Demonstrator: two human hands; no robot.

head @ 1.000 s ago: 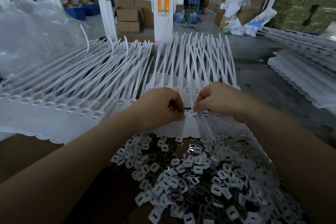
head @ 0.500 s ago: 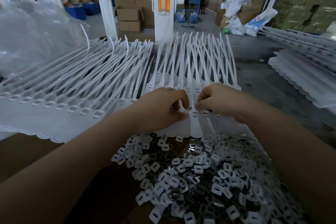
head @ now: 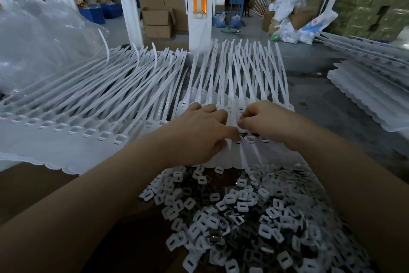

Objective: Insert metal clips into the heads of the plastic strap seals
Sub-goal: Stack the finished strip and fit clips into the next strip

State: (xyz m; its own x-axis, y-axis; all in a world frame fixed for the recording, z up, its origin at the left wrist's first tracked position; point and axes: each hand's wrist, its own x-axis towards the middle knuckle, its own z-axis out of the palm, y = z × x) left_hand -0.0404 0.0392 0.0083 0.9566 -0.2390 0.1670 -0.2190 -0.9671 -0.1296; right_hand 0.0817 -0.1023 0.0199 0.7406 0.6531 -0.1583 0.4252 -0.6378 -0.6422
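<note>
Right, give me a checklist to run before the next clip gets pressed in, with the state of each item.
1. Both hands at the seal heads: ok. The left hand and right hand meet over the middle row of strap seals.
2. Clip held ready: cannot tell; curled fingers hide what is pinched.
3. Empty head in reach: ok. An open slot shows just below the right hand.
4. Clip supply: ok. The pile of clips lies right in front of the seals.
5. Seals lined up: ok. Heads sit side by side, straps fanning away.
6. More seals waiting: ok. The left row shows open heads.
</note>
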